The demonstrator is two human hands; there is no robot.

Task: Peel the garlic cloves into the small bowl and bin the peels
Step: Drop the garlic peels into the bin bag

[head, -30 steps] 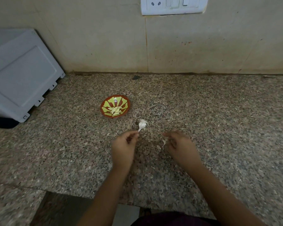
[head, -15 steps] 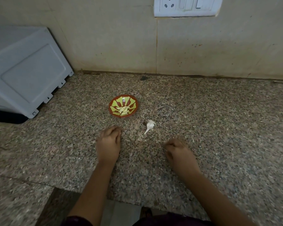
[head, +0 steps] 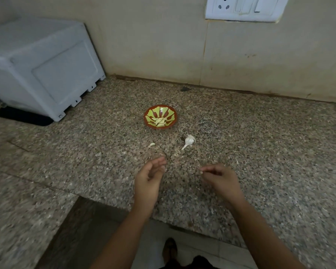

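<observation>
Mid-desk (head: 260, 152): small bowl (head: 173, 113) w/ peeled cloves (head: 160, 121); garlic piece (head: 188, 141) & loose clove (head: 151, 145) just in front. L hand (head: 150, 175) relaxed, empty, nr front edge. R hand (head: 219, 177) fingertips pinched; contents can't tell.

Cropped by top edge: switch plate (head: 244, 8); at left: grey box (head: 37, 65). Cut at bottom: 2 forearms (head: 120, 239). Too small to identify: pale bit (head: 201, 172) pinched at right hand (head: 219, 179) fingertips. Smeared with blur at left: countertop (head: 27, 191).
</observation>
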